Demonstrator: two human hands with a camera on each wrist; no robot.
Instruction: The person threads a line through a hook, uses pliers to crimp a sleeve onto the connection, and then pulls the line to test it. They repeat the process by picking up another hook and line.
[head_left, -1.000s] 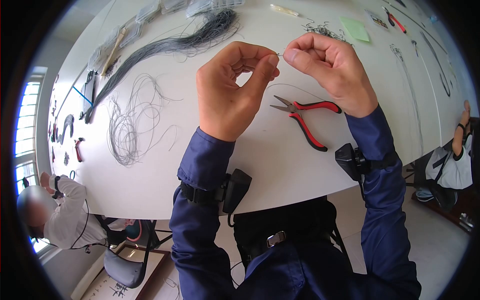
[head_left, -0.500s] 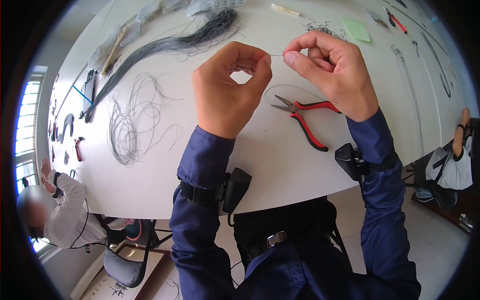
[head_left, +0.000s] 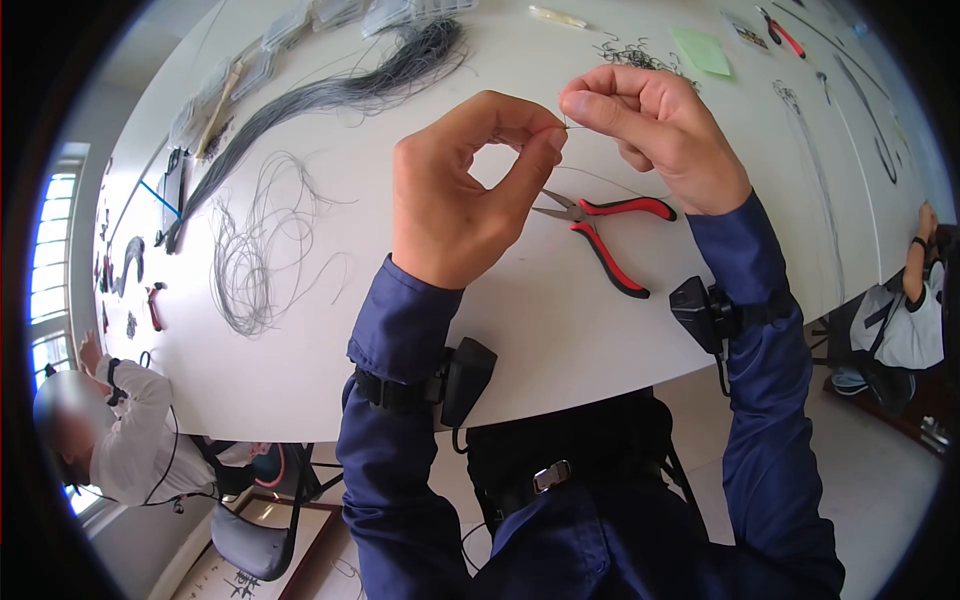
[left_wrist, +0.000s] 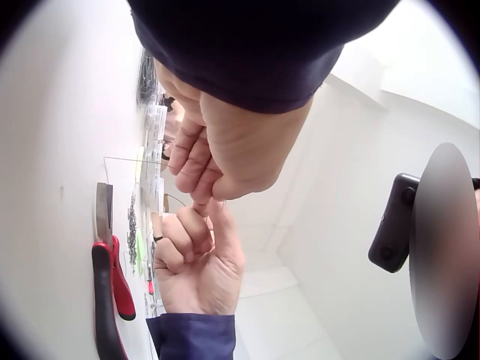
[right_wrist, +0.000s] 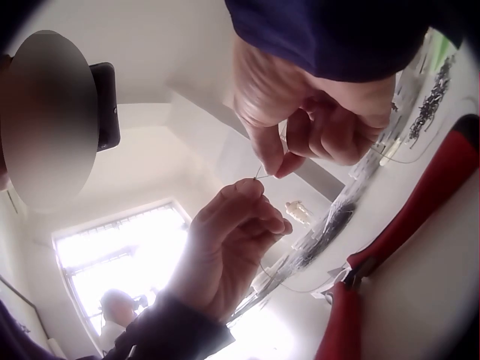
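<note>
"What colours are the pliers (head_left: 600, 246) towards two o'clock?"
"Red-and-black handles (head_left: 632, 207), grey jaws. The worktop (head_left: 560, 340) is white."
"And the strands (head_left: 300, 108) between ten and eleven?"
"Dark grey. The paper (head_left: 703, 50) between one and two is pale green."
"The sleeves (head_left: 400, 320)?"
"Plain navy blue, with black straps (head_left: 400, 392)."

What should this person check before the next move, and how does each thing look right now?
1. Left hand pinches the fine strand: ok.
2. Right hand pinches the strand: ok.
3. Strand firmly fastened at the left fingertips: cannot tell, too small.
4. Nearest red-handled pliers lying on the table, out of both hands: ok.
5. Those pliers closed: not ok, their jaws stand apart.
</note>
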